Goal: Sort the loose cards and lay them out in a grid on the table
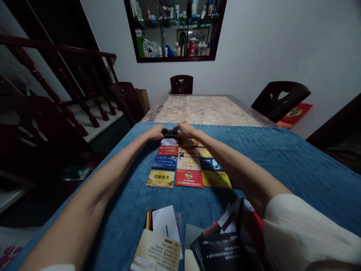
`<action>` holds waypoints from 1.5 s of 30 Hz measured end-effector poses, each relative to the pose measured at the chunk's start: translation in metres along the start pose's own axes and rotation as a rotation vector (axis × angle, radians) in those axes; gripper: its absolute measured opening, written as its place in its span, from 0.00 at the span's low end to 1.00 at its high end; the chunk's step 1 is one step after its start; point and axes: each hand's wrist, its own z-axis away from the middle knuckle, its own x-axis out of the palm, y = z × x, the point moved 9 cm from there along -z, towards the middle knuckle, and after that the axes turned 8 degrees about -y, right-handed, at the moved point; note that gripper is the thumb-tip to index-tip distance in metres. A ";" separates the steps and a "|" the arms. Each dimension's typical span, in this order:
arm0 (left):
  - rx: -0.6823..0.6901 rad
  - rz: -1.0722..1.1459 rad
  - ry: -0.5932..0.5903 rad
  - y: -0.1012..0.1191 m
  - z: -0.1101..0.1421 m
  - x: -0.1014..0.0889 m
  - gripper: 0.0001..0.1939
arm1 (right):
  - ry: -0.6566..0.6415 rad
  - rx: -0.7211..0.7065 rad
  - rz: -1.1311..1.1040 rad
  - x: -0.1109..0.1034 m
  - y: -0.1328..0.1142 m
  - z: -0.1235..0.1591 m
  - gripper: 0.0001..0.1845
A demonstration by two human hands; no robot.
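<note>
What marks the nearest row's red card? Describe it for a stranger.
On the blue cloth, find the card grid. In its nearest row, between the gold card and the yellow card, lies the red card, that row's only red one.

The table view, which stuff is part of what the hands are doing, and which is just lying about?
Part of it:
black card with white print, between left hand and right hand
rows of flat, colourful cards
blue cloth underneath
probably the loose beige card too

Seemingly just about:
red bag by a chair
brown cardboard box
</note>
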 end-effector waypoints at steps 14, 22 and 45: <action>-0.023 0.056 -0.132 -0.004 -0.009 0.011 0.28 | -0.082 0.086 -0.070 0.014 0.009 -0.009 0.23; -0.015 0.072 -0.101 -0.005 -0.008 0.013 0.28 | -0.095 0.095 -0.067 0.011 0.005 -0.003 0.22; -0.061 0.158 0.267 0.000 0.038 -0.013 0.21 | 0.094 0.097 -0.055 -0.028 0.006 0.053 0.17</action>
